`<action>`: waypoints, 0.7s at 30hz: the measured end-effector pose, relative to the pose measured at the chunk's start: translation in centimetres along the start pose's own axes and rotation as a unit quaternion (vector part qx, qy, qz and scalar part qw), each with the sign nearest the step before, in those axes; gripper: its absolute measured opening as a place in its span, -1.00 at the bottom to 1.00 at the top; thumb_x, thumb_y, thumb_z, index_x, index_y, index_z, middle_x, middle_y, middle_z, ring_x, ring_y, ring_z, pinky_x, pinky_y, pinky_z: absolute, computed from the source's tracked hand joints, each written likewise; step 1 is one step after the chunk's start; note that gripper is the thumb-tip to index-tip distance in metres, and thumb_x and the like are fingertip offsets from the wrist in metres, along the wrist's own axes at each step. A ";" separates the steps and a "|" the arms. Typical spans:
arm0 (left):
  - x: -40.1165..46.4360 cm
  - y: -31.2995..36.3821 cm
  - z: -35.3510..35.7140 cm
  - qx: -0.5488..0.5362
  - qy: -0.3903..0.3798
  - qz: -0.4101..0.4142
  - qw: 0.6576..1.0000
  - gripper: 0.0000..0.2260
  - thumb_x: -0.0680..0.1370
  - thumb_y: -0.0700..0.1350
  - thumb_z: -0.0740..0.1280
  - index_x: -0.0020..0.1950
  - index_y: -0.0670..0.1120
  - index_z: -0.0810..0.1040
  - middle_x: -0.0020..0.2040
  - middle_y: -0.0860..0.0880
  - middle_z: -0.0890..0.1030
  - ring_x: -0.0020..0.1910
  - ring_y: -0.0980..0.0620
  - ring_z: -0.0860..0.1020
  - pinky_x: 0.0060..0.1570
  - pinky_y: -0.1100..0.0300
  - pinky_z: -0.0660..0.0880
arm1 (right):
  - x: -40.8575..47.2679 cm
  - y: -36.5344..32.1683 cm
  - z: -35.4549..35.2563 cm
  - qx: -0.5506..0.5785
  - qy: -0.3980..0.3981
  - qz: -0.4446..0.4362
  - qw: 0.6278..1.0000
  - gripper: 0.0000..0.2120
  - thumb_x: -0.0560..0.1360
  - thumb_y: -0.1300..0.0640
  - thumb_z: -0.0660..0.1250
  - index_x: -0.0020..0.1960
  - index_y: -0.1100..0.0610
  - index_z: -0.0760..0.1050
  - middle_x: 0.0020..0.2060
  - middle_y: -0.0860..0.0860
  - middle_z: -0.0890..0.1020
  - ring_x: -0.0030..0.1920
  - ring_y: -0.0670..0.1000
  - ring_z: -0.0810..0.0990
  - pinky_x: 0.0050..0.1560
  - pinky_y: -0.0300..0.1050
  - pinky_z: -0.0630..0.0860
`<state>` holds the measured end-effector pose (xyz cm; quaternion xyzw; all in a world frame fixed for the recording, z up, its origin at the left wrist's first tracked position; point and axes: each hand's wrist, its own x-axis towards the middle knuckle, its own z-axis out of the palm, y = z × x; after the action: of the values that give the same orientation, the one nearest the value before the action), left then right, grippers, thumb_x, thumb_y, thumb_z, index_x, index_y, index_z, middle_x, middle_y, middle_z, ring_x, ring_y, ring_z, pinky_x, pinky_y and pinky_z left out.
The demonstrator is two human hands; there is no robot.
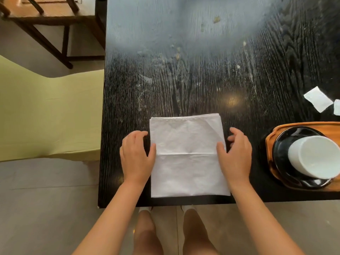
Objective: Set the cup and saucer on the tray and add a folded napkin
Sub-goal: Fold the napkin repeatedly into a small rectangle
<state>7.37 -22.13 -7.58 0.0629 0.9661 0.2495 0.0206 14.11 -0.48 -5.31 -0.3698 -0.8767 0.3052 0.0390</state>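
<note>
A white cloth napkin [187, 157] lies flat near the front edge of the black wooden table [193, 80], folded into a tall rectangle with a crease across its middle. My left hand [137, 155] rests at the napkin's left edge, thumb on the cloth and fingers loosely curled on the table. My right hand [236, 153] sits at the right edge, thumb touching the cloth. At the right, an orange wooden tray [270, 142] carries a black saucer [281, 153] with a white cup [316, 157] on it.
Two small white paper pieces [318, 99] lie on the table beyond the tray. A yellow-green seat [46, 111] stands left of the table, with a wooden chair [51, 17] behind it. The table's front edge runs just below the napkin.
</note>
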 end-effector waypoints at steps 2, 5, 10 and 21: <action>0.0 1.0 0.5 0.037 -0.017 0.081 0.996 -0.61 0.53 -0.09 0.21 0.35 -0.15 0.35 0.38 -0.12 0.39 0.41 -0.08 0.26 0.33 -0.05 0.20 | -0.4 -1.2 1.1 -0.085 0.028 -0.132 0.987 -0.52 0.47 0.21 0.25 0.38 0.15 0.27 0.28 0.13 0.44 0.33 0.13 0.33 0.29 0.12 0.26; 0.7 2.7 3.3 0.091 -0.100 0.198 0.971 -0.49 0.55 -0.07 0.06 0.49 -0.16 0.13 0.52 -0.10 0.15 0.50 -0.02 0.03 0.42 -0.09 -0.02 | -0.7 -2.5 4.2 -0.141 -0.059 -0.283 0.947 -0.46 0.47 0.22 0.10 0.45 0.18 0.16 0.46 0.15 0.24 0.48 0.10 0.09 0.43 0.11 -0.03; 1.5 2.5 6.1 0.136 -0.123 0.209 0.961 -0.50 0.57 -0.01 -0.01 0.49 -0.15 0.13 0.50 -0.09 0.20 0.47 0.02 0.07 0.40 -0.08 0.00 | 1.1 -1.2 7.1 -0.211 -0.134 -0.308 0.918 -0.46 0.51 0.07 0.03 0.44 0.25 0.19 0.45 0.14 0.26 0.45 0.09 0.21 0.41 0.05 -0.03; 1.5 2.6 6.0 0.152 -0.122 0.208 0.958 -0.42 0.53 0.10 0.02 0.51 -0.07 0.08 0.53 -0.05 0.10 0.50 0.01 0.01 0.43 -0.07 -0.05 | 5.0 3.7 2.1 -0.332 -0.076 -0.281 0.897 -0.39 0.54 -0.08 -0.10 0.48 0.24 -0.02 0.50 0.12 0.12 0.49 0.02 -0.01 0.40 0.23 -0.22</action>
<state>6.64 -16.84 -11.62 0.2951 0.9483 0.0891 0.0758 12.15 3.80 -9.92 -0.0752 -0.9948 0.0000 -0.0685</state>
